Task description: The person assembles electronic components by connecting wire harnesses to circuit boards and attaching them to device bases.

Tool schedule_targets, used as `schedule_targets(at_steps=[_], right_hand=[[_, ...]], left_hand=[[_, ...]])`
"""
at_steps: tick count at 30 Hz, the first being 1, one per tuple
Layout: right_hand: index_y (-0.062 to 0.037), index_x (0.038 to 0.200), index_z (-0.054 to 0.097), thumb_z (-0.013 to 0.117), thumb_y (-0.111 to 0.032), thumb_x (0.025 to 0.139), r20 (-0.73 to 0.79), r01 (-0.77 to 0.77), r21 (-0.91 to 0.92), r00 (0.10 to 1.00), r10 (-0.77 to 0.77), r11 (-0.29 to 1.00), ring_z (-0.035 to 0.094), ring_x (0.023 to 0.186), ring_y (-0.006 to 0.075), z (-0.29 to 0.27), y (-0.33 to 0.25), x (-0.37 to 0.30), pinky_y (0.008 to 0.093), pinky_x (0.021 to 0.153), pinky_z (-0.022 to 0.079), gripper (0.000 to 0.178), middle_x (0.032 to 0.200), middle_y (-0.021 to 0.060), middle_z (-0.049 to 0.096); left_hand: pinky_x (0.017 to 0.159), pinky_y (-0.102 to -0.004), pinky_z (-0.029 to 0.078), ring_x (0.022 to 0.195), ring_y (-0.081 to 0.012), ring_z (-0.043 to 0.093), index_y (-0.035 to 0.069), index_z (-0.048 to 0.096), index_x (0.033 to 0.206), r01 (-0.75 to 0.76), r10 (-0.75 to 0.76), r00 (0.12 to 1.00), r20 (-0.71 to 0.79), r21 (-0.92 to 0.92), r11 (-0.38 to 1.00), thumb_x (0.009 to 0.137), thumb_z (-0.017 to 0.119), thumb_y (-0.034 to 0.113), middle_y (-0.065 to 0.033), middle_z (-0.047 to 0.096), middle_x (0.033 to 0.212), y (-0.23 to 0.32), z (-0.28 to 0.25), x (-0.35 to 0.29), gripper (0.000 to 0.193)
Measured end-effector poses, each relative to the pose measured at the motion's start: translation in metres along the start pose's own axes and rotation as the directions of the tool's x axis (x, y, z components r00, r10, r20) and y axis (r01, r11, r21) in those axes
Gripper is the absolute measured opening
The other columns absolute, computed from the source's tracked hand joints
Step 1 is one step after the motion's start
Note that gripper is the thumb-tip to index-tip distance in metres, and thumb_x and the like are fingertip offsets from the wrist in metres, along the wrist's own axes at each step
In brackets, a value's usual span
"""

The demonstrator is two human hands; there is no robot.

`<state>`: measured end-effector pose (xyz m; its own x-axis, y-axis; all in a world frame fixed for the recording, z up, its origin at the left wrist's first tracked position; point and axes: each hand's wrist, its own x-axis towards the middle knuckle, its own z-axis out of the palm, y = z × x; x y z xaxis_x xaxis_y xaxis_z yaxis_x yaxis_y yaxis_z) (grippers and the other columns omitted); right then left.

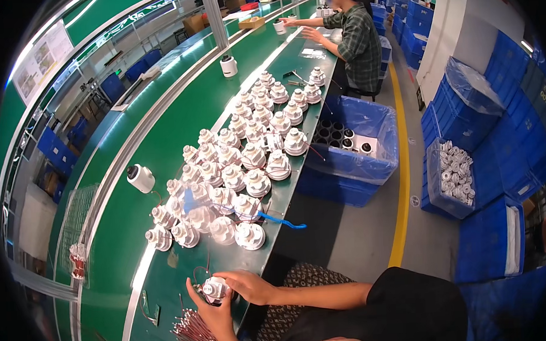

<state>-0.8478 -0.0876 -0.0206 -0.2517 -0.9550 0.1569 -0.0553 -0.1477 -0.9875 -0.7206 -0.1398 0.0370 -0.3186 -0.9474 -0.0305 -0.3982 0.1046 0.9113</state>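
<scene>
Part in hand: I have a small white round moulded part (215,289) near the near edge of the green tabletop (162,145), held just above it between both hands.
Left grip: my left hand (213,314) cups the part from below, fingers curled up around its underside, pinching it steady.
Right grip: my right hand (249,286) lies against the part's right side, fingers pressed on its rim; the fingertips are partly hidden, so I cannot tell how hard they bear.
Doing it well: I judge the left hand should stay the anchor while the right does the fine work, keeping the part low over the tabletop so a slip costs nothing.
Wires: a bundle of red leads (194,335) lies just left of my left wrist, near the tabletop's near edge; I would keep my forearm off it.
Batch: a crowd of like white parts (236,166) fills the middle of the tabletop, well apart from my hands.
Beyond: a blue bin (352,167) stands off the right edge; another person (355,39) works at the far end.
</scene>
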Motion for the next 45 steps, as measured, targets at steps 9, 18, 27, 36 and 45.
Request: schedule_targets(at_steps=[9, 18, 27, 36, 45], right_hand=[[0.0012, 0.128, 0.05, 0.038, -0.033, 0.101, -0.069, 0.08, 0.255, 0.996, -0.064, 0.964, 0.051, 0.118, 0.0247, 0.007, 0.006, 0.004, 0.0375, 0.103, 0.036, 0.046, 0.127, 0.0135, 0.056], [-0.0018, 0.094, 0.063, 0.062, -0.015, 0.072, 0.092, 0.415, -0.699, 0.86, -0.503, 0.582, 0.057, 0.101, 0.0275, 0.02, 0.002, 0.009, 0.0404, 0.09, 0.045, 0.026, 0.109, 0.0124, 0.061], [-0.0048, 0.098, 0.065, 0.061, -0.017, 0.069, 0.119, 0.444, -0.672, 0.855, -0.505, 0.593, 0.059, 0.104, 0.0257, 0.032, -0.003, -0.008, 0.0391, 0.092, 0.045, 0.031, 0.111, 0.0101, 0.063], [-0.0035, 0.093, 0.066, 0.058, -0.018, 0.068, 0.066, 0.415, -0.687, 0.853, -0.517, 0.596, 0.061, 0.099, 0.0272, 0.026, 0.012, 0.005, 0.0398, 0.09, 0.047, 0.03, 0.107, 0.0115, 0.065], [-0.0024, 0.095, 0.065, 0.059, -0.016, 0.067, 0.118, 0.428, -0.736, 0.844, -0.523, 0.524, 0.06, 0.101, 0.0273, 0.021, 0.014, 0.009, 0.0428, 0.092, 0.047, 0.032, 0.109, 0.0121, 0.064]], left_hand=[[0.095, -0.0317, 0.046, 0.111, -0.022, 0.054, 0.002, 0.029, 0.144, -0.143, 0.162, 0.98, 0.117, -0.157, 0.977, 0.061, 0.079, -0.004, -0.0151, 0.042, 0.136, 0.002, -0.052, 0.032, 0.097], [0.076, -0.0304, 0.053, 0.092, -0.0205, 0.063, -0.001, 0.034, 0.139, -0.101, 0.115, 0.981, -0.154, 0.095, 0.99, 0.066, 0.085, 0.021, -0.018, 0.06, 0.112, -0.036, -0.136, 0.205, 0.092], [0.076, -0.0325, 0.051, 0.086, -0.0202, 0.063, -0.005, 0.058, 0.117, 0.025, -0.017, 0.851, -0.525, 0.009, 1.0, 0.072, 0.075, 0.017, -0.013, 0.066, 0.101, -0.209, -0.271, 0.306, 0.053], [0.098, -0.0328, 0.041, 0.112, -0.0241, 0.056, -0.002, 0.059, 0.122, 0.059, -0.062, 0.998, -0.006, 0.401, 0.914, 0.093, 0.056, 0.039, -0.0134, 0.062, 0.12, -0.134, -0.238, 0.241, 0.05], [0.092, -0.0343, 0.046, 0.106, -0.0246, 0.061, -0.001, 0.058, 0.122, 0.15, -0.197, 0.98, 0.028, 0.546, 0.824, 0.088, 0.064, 0.038, -0.0173, 0.063, 0.117, -0.107, -0.253, 0.126, 0.052]])
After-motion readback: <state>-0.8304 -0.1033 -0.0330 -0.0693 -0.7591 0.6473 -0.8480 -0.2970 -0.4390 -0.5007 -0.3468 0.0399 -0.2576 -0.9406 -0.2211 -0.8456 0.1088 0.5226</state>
